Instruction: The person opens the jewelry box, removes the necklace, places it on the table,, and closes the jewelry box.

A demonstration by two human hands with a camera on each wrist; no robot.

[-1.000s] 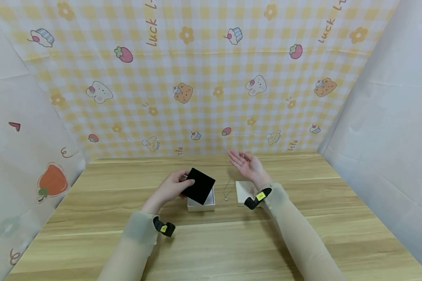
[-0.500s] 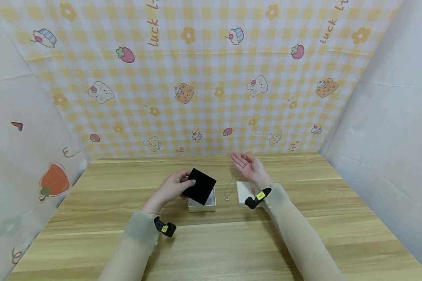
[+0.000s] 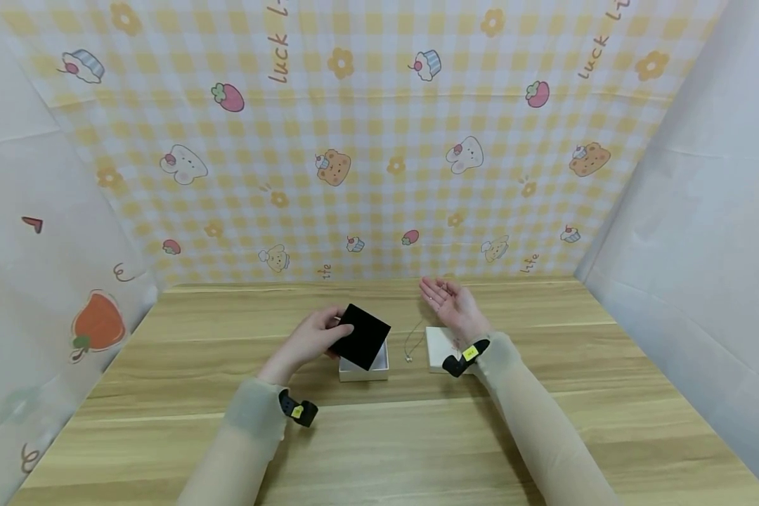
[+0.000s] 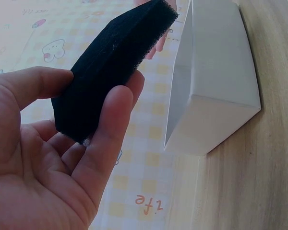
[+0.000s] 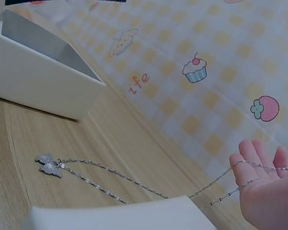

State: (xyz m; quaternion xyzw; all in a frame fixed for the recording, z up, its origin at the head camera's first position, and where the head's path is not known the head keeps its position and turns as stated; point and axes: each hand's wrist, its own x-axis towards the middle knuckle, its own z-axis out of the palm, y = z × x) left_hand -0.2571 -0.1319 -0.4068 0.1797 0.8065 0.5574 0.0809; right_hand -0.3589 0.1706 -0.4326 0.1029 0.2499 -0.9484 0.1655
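My left hand (image 3: 308, 339) pinches a square black foam pad (image 3: 370, 337) by its left edge, thumb on one face and fingers behind. The tilted pad is above an open white box (image 3: 363, 375). In the left wrist view the foam's rough edge shows beside the box wall (image 4: 225, 52). My right hand (image 3: 457, 309) is raised palm up, fingers extended, and a thin silver necklace chain (image 5: 103, 166) drapes across them. Its butterfly-shaped pendant (image 5: 50, 166) rests on the table between the box and a white lid (image 3: 439, 346).
The white lid lies under my right wrist, partly covered by it. The wooden table (image 3: 379, 450) ends at a checked, printed cloth backdrop (image 3: 379, 126). White cloth walls (image 3: 689, 232) stand at both sides.
My right hand has lowered slightly and shifted a little to the right. The left hand keeps its pinch on the foam pad, almost still; the whole view has drifted slightly.
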